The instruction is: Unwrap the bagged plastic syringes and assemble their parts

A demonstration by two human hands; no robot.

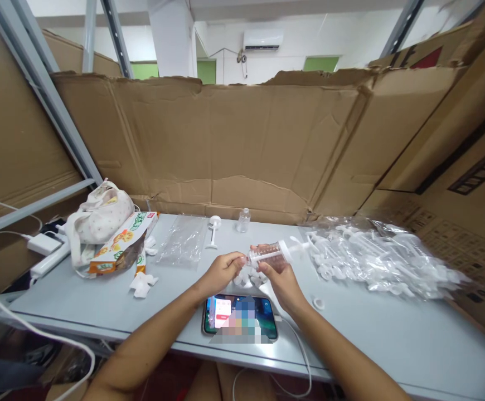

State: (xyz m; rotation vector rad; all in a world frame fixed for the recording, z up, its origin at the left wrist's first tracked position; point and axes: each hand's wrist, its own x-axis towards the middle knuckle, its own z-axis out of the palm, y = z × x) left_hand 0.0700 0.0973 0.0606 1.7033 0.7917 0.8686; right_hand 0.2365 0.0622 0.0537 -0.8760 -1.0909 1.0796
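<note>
Holding a clear syringe (272, 252) level above the grey surface (372, 328), I grip its barrel in my right hand (282, 281) while my left hand (221, 270) pinches its tip with closed fingers (239, 258). Small white caps (248, 275) lie just beneath. My phone (239, 316) sits near me, a bag of syringes (376, 256) to the right, a snack packet (121, 245) far left.

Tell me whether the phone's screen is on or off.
On: the phone, lying flat at the table edge below both hands, shows a lit, coloured display.
</note>
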